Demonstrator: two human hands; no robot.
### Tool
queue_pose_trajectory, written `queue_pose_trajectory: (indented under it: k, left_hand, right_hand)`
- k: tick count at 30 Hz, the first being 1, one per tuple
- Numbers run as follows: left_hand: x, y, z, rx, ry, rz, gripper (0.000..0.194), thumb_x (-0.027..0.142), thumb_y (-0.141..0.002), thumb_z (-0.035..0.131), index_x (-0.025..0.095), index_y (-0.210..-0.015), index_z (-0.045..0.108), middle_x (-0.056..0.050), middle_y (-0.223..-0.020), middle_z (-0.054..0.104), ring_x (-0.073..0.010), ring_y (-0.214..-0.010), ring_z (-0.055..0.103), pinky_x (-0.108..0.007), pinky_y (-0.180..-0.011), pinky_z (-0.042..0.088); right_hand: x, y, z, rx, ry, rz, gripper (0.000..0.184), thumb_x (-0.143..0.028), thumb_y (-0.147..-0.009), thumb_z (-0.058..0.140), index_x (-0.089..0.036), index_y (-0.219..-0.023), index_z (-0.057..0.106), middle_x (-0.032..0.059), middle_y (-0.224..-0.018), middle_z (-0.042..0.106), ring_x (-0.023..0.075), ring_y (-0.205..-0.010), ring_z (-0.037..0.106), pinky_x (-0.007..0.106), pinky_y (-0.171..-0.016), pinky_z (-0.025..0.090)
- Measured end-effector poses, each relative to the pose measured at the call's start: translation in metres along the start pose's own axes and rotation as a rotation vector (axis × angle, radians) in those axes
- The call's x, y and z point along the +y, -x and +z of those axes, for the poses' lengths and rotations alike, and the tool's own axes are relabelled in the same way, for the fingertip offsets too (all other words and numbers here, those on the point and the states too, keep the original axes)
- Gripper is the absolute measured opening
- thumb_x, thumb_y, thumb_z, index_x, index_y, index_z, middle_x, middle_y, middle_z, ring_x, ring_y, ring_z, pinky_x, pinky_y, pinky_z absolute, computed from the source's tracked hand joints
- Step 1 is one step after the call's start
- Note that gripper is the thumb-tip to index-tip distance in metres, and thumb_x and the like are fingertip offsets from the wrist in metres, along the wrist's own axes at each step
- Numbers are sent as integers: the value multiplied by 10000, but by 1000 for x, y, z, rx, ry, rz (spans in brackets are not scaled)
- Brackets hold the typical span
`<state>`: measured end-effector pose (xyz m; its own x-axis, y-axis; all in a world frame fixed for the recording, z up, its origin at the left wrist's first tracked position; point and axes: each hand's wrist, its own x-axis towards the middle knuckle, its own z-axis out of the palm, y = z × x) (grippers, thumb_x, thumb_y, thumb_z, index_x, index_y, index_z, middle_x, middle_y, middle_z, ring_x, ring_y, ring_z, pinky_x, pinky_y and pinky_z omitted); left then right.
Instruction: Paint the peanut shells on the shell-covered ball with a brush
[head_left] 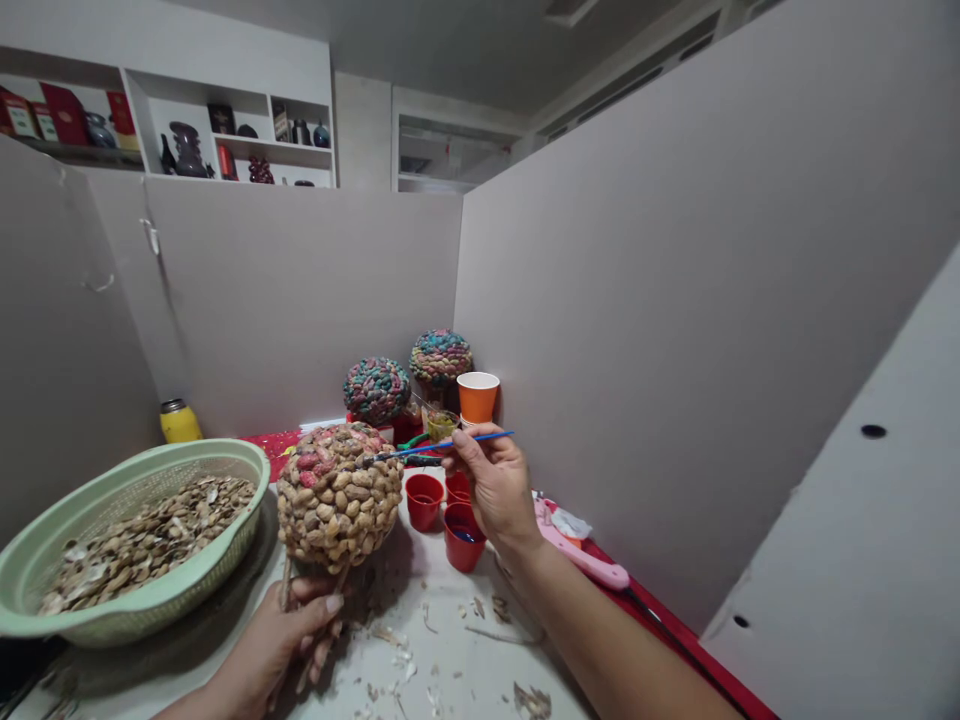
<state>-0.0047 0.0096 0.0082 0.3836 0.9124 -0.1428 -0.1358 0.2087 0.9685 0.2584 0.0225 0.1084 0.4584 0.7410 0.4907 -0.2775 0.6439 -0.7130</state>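
head view: your right hand point(499, 490) pinches a blue brush point(422, 449) nearly level, its tip leftward at the upper side of the peanut-covered ball point(341, 510); your left hand point(281, 630), directly below, closes round the sticks point(285, 583).

A red cup point(457, 487) was partly covered by the right hand point(487, 480). Bristle detail of the blue brush point(442, 446) was too small to be resolved. Both forearms point(607, 620) were cut off by the lower edge; a dark object point(22, 665), left-edge cropped, was not identified.
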Motion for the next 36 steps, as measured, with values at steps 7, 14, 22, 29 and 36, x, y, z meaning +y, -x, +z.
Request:
queue_pose_trajectory:
  k: [7, 14, 22, 29, 36]
  left_hand:
    - [5, 3, 3, 3, 16, -22, 505, 550, -573, 934, 134, -618, 652, 23, -502, 615, -35, -302, 464, -123, -284, 341]
    - [0, 0, 0, -17, 18, -12, 473, 528, -618, 920, 126, -639, 671, 22, -517, 617, -37, -305, 474, -126, -288, 351]
    - [0, 1, -2, -31, 40, -8, 439, 499, -646, 918, 127, -672, 686, 17, -539, 638, -33, -313, 475, -126, -299, 349]
    - [1, 1, -1, -13, 76, -24, 467, 511, -602, 940, 123, -649, 685, 10, -546, 650, -39, -328, 495, -130, -310, 373]
    - [6, 2, 2, -18, 67, -11, 460, 490, -603, 944, 114, -640, 682, 1, -546, 650, -35, -335, 485, -132, -325, 381]
  right_hand:
    - [-6, -2, 0, -4, -50, 27, 410, -481, -621, 925, -207, -743, 646, -39, -613, 733, 101, -461, 636, 198, -469, 523]
    - [-4, 5, 4, -86, -76, 89, 372, -426, -633, 932, -206, -776, 669, -20, -677, 758, 106, -519, 676, 183, -489, 543]
    - [-3, -4, 0, -88, -97, 108, 385, -408, -601, 948, -210, -779, 669, -26, -669, 760, 101, -500, 678, 179, -484, 554]
    - [-4, -9, -3, -72, -111, 96, 361, -389, -610, 947, -207, -766, 677, -18, -685, 775, 97, -506, 681, 170, -483, 560]
    - [-12, -8, -1, -71, -136, 87, 377, -387, -597, 954, -209, -769, 669, -20, -676, 776, 93, -479, 670, 173, -488, 564]
